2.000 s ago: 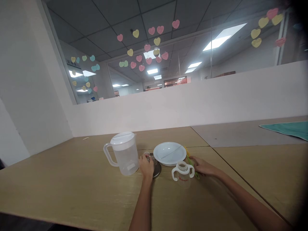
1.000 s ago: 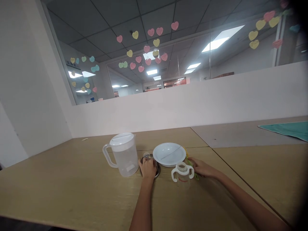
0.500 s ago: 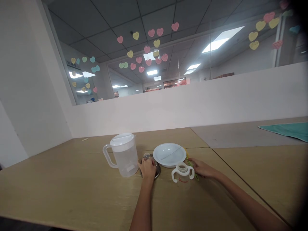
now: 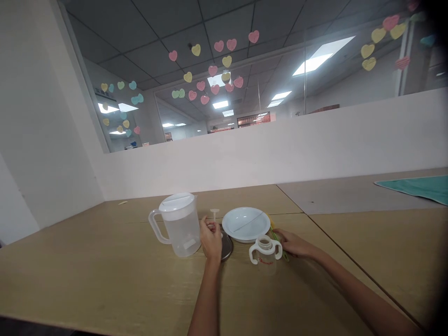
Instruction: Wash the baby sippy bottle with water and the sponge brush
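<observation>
My left hand (image 4: 211, 240) is closed in a pinch on a small translucent T-shaped piece (image 4: 214, 213), whose flat end points up. Partly hidden behind that hand is a round metal dish (image 4: 228, 248) on the table. My right hand (image 4: 292, 243) has its fingers closed at a slim green and yellow tool (image 4: 276, 237), which lies slanted beside the white bowl (image 4: 246, 223). In front of the bowl stands a clear bottle (image 4: 266, 261) with a white two-handled collar and an open top.
A translucent pitcher (image 4: 182, 233) with a white lid stands left of my left hand. At the far right lies a teal cloth (image 4: 420, 189). The wooden table (image 4: 115, 270) runs back to a low white wall (image 4: 196, 168) under a window.
My left hand has lifted from the metal dish and turned, bringing up the small translucent piece. My right hand, the bottle and the bowl stay where they were.
</observation>
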Motion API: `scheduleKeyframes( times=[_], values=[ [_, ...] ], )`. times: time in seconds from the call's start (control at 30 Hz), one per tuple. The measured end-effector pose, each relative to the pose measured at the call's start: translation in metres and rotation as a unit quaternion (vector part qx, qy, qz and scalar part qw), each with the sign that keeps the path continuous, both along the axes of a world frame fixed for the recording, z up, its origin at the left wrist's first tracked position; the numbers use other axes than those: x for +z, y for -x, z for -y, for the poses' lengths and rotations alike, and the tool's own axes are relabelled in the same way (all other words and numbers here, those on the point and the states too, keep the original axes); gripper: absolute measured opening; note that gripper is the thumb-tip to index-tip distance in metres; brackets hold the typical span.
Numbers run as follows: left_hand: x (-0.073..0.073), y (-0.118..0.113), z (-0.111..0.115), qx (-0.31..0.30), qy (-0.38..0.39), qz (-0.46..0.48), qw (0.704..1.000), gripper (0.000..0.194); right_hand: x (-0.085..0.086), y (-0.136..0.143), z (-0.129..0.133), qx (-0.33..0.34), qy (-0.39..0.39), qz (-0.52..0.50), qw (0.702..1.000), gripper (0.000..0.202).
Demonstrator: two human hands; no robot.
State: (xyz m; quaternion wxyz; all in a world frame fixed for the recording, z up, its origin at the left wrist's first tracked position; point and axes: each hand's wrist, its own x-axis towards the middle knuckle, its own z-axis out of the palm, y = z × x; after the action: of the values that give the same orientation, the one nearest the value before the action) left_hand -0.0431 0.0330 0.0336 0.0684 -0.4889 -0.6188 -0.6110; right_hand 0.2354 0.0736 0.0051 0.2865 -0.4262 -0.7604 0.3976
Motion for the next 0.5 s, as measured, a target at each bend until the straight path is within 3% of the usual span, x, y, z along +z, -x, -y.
scheduleKeyframes(
  times=[0.17,0.33,0.5],
  values=[
    [-0.003,0.002,-0.005,-0.033,-0.009,-0.008,0.999,0.030,0.005,0.001,0.005,-0.001,0.012,-0.014,1.000,0.052],
    [-0.005,-0.005,-0.006,-0.062,-0.056,0.017,0.996,0.030,-0.003,0.000,-0.001,-0.020,0.024,0.013,0.999,0.058],
    [-0.007,-0.014,-0.005,-0.104,-0.073,0.029,0.991,0.021,-0.006,-0.001,-0.005,-0.005,-0.013,0.018,1.000,0.054]
  ],
)
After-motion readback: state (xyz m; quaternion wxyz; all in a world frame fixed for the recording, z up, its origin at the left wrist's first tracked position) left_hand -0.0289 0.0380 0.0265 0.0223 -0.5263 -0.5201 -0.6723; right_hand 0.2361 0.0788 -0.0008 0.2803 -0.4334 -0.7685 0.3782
